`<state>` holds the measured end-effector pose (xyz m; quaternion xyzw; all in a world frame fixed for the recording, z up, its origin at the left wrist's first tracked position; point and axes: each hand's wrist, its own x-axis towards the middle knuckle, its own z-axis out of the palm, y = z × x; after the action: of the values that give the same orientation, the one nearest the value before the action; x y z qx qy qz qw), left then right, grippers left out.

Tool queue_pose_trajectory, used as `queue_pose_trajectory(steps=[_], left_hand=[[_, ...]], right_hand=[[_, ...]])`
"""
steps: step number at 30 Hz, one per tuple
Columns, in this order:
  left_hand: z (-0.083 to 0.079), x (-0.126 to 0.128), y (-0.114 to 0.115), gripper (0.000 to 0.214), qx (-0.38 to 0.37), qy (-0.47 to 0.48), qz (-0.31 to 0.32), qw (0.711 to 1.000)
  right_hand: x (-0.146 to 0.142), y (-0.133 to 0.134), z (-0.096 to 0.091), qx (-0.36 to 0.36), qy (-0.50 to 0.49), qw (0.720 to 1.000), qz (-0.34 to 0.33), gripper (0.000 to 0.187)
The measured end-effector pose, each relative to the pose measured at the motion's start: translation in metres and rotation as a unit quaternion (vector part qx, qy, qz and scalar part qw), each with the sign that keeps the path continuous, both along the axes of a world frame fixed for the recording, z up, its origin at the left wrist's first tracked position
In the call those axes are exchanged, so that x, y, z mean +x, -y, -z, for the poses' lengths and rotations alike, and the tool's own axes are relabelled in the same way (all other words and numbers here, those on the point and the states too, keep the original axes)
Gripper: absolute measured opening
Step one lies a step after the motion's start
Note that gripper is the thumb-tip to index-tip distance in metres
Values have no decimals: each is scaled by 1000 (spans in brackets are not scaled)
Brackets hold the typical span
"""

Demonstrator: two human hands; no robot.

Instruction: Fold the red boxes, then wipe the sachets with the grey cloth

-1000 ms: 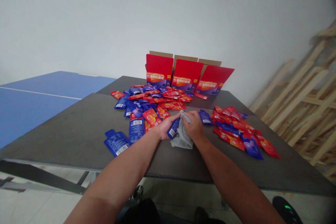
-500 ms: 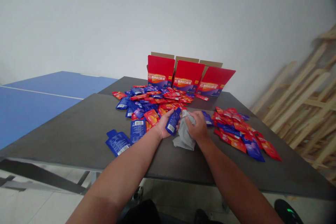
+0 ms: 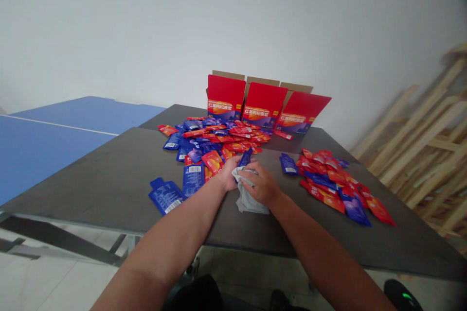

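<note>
My left hand [image 3: 229, 175] is closed around a blue pouch [image 3: 245, 157], whose narrow top end points away from me. A grey cloth [image 3: 250, 201] is gripped in my right hand [image 3: 263, 185] and pressed over the lower part of that pouch. The cloth's loose end hangs toward the table's front. Left of my hands lies a large heap of red and blue pouches [image 3: 204, 143], with two blue pouches nearest me. To the right is a second, smaller pile of pouches [image 3: 328, 175], a blue pouch [image 3: 289, 164] at its left edge.
Three red boxes [image 3: 264, 99] with raised flaps stand side by side at the back of the dark table [image 3: 120, 175]. A blue table-tennis table [image 3: 47, 155] adjoins on the left. Wooden frames [image 3: 430, 141] lean at the right. A pale wall rises behind.
My right hand has moved left with the cloth, which now covers the lower part of the pouch. The blue pouch by the right pile shows fully. The view has shifted slightly.
</note>
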<state>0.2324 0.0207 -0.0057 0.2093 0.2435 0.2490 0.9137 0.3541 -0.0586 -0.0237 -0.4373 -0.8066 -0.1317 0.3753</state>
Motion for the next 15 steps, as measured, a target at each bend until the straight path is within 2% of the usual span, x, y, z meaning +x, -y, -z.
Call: queue_pose_trajectory(steps=[4, 11, 15], left_hand=[[2, 4, 7, 22, 19, 25, 27, 999], [1, 5, 16, 20, 77, 45, 46, 995], [5, 3, 12, 19, 115, -16, 56, 992]], right_hand=[[5, -4, 0, 19, -50, 997, 48, 28], [17, -12, 0, 33, -142, 980, 136, 28], [24, -18, 3, 36, -174, 968, 178, 27]])
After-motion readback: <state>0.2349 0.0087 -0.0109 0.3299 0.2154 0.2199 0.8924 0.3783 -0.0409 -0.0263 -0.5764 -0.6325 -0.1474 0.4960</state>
